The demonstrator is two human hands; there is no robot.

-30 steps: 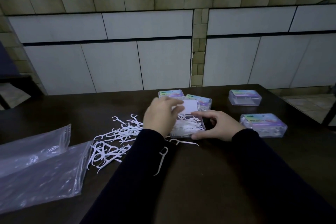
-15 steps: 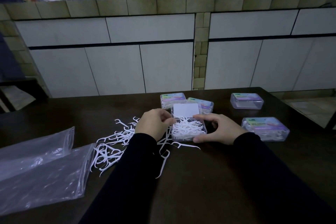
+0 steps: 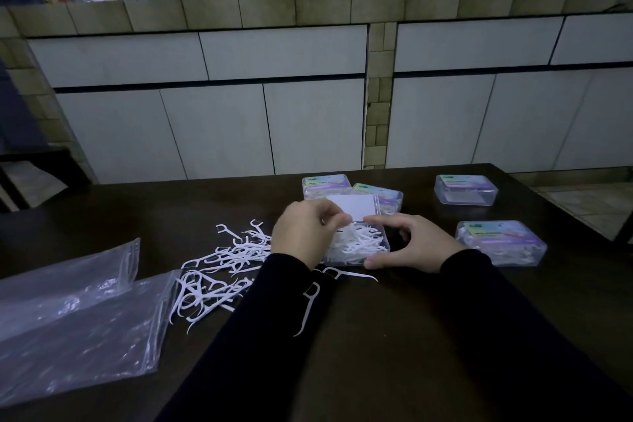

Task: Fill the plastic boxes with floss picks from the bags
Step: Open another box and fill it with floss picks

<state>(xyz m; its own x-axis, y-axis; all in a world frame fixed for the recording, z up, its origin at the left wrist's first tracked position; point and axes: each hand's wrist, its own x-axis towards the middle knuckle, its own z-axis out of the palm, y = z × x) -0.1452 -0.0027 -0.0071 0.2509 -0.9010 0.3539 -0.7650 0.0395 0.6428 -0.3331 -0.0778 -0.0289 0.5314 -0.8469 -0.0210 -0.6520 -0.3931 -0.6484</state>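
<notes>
Sitting mid-frame: open plastic box [image 3: 356,247], long axis running up-frame, lid [image 3: 351,212] raised at far end. Left hand [image 3: 305,236] pinching floss picks [image 3: 363,241] inside (tangled, no common heading); right hand [image 3: 411,243] gripping box edge.

the near middle of the table [image 3: 394,353] is bare dark wood between the two sleeves, broken only by two stray picks [image 3: 308,310]. to the left, a loose heap of floss picks [image 3: 219,271] and two flat plastic bags [image 3: 75,319] crowd the surface. behind the open box [image 3: 356,247] two closed boxes [image 3: 342,187] stand close together. on the right, two more closed boxes [image 3: 500,243] leave a bare lane of wood between them.
</notes>
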